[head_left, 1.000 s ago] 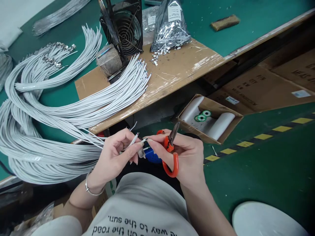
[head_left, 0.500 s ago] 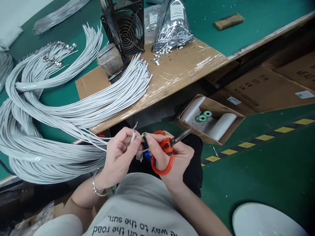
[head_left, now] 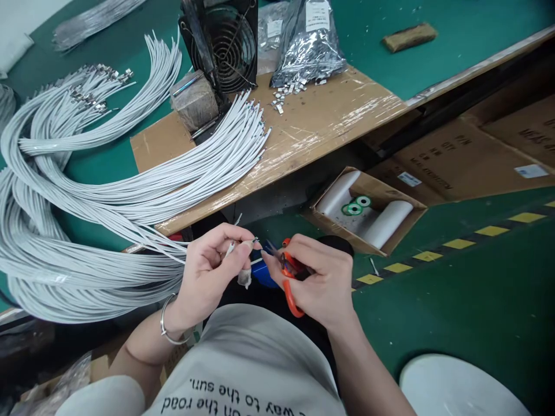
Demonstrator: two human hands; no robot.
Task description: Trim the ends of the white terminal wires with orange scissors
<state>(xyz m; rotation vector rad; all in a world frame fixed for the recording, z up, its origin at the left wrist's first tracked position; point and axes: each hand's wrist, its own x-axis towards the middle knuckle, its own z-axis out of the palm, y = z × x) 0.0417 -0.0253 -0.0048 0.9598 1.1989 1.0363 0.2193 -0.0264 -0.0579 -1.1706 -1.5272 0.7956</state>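
My left hand (head_left: 208, 271) pinches the end of a thin white cable (head_left: 236, 247) between thumb and fingers, just below the bench edge. My right hand (head_left: 318, 277) is closed round orange-handled scissors (head_left: 288, 283), whose blades point left at the cable tip. The two hands almost touch over my lap. A large bundle of white cables (head_left: 87, 202) trails from the bench toward my left hand.
A cardboard sheet (head_left: 312, 121) on the green bench carries a black fan (head_left: 225, 43), a bag of metal terminals (head_left: 310, 49) and a brown block (head_left: 194, 104). An open box (head_left: 368, 211) with white rolls sits on the floor. A white stool (head_left: 459, 387) is at lower right.
The scissors have swung round: their blades pointed up, then right, and now point left toward the cable tip. My left hand has kept its pinch on the cable.
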